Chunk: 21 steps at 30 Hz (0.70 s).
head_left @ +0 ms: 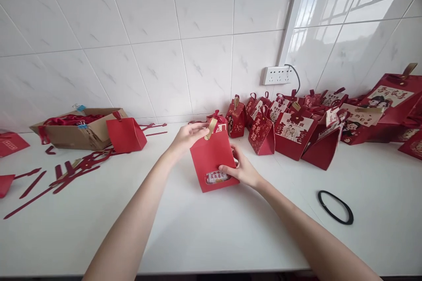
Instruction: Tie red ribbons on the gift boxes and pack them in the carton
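A red gift box (212, 156) with a small window low on its front is held up, slightly tilted, over the white table. Through the window shows a white packet (216, 177) with red print. My right hand (244, 167) grips the box at its lower right side, thumb on the front. At the top edge, my left hand (191, 135) pinches a gold ribbon loop (211, 129) that sticks up from the box. Part of another red box with a ribbon (217, 118) shows just behind it.
Many finished-looking red boxes (295, 134) crowd the right back. A cardboard box (79, 134) of dark red ribbons stands at left, beside a red box (127, 135) and loose ribbon strips (75, 169). A black band (335, 207) lies front right. A power strip (278, 75) is on the wall.
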{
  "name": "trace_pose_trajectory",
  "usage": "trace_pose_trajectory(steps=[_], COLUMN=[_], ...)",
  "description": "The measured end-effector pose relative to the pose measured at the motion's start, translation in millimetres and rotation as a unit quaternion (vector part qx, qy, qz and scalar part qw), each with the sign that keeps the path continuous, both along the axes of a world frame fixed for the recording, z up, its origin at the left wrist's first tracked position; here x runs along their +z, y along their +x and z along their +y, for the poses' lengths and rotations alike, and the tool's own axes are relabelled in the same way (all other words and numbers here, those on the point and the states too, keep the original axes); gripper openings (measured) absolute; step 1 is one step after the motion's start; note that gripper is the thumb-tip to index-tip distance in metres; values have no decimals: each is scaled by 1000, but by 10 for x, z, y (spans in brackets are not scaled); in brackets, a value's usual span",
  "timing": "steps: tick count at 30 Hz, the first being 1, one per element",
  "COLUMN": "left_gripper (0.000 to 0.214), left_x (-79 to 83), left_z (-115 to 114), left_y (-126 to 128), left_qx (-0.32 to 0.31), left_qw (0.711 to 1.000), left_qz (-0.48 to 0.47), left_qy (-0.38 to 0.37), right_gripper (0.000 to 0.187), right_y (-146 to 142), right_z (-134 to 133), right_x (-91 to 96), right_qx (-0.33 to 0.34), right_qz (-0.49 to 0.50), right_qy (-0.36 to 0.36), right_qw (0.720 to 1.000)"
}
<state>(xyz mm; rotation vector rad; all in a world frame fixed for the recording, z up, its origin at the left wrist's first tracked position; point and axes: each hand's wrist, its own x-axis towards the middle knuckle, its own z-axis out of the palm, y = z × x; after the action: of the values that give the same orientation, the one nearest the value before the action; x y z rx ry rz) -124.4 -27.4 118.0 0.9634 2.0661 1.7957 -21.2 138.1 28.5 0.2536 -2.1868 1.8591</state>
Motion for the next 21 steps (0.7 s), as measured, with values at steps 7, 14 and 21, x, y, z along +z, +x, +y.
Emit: trace_pose_trajectory(steps=[7, 14, 21], left_gripper=[29, 38, 52], left_x=[10, -328, -784], left_z=[126, 117, -26], left_y=[89, 132, 326], left_qx=[84, 147, -76], left_qw=[990, 978, 984], left_qz=[114, 39, -59], left_qy=[-26, 146, 148], right_gripper=[55, 55, 46], right_y=[0, 20, 46], right_z=[4, -15, -19], right_x=[10, 13, 82], right_qx=[7, -13, -100], right_qz=[-17, -32, 43], right_qy=[-14, -31, -83], right_qw=[1000, 999, 991])
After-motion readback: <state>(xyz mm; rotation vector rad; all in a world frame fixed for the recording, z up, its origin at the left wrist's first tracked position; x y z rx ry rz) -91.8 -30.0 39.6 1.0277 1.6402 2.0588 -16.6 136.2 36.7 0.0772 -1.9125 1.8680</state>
